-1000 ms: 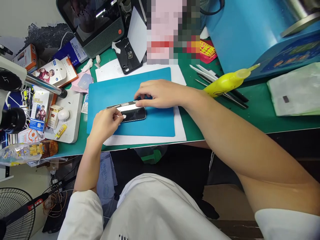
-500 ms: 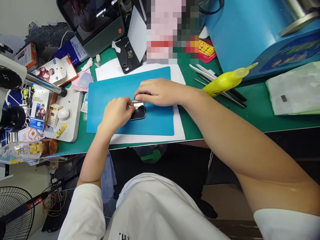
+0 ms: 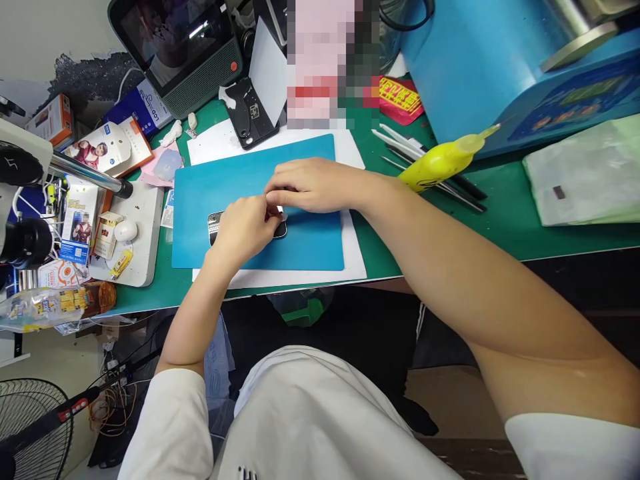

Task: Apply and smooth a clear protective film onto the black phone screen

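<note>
A smartphone [image 3: 214,227] lies flat on the blue mat [image 3: 195,193], its two ends showing on either side of my left hand [image 3: 245,230]. That hand is over the phone's middle, thumb and index finger pinched near the right end. A small pale bit shows at those fingertips, too little to name. My right hand [image 3: 307,185] reaches in from the right with fingers bent together and thumb tucked under, its tips meeting the left hand's fingers at the phone's far edge. Whatever the right fingers hold is hidden.
White paper [image 3: 355,233] lies under the mat. A yellow squeeze bottle [image 3: 440,163] and thin tools [image 3: 473,198] lie beside my right forearm. Behind stand a screen device [image 3: 200,73] and a black phone part [image 3: 250,113]; a blue machine [image 3: 460,73] is at right, a microscope stand [image 3: 90,170] at left.
My left hand has shifted slightly right across the phone, uncovering its left end. The right hand stays nearly in place. The whole view has moved a little.
</note>
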`<state>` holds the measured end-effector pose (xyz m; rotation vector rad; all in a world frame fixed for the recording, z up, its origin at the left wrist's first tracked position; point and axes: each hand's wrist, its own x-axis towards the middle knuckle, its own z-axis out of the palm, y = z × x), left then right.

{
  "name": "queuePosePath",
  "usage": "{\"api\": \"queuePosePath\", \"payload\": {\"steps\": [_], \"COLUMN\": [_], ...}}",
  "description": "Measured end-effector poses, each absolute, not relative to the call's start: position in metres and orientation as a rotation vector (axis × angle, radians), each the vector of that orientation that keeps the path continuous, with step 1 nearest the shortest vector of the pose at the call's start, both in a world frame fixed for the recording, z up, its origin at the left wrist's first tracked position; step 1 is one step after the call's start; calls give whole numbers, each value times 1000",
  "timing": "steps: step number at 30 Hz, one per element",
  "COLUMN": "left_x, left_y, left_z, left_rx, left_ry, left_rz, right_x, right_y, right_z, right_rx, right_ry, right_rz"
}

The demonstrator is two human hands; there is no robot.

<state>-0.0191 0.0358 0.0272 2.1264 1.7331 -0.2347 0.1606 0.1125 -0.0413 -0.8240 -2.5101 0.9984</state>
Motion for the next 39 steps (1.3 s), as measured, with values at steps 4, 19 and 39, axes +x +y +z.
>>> {"api": "queuePosePath", "payload": {"steps": [4,19,39], "left_x": [-20,-20,-84], "left_y": [33,22,10], "left_z": [27,26,33], "left_rx": [2112,2096,1928], "left_ry": [1712,1672,1810], "left_rz": [-230,-182,-111], "right_x": [161,163,163], "right_y": [113,111,110], "right_z": [-40,-38,-37], "right_rx": [-843,-886,-917], "right_ry": [-2518,-2540,-2547], "right_rz": [1001,1023,1007]}}
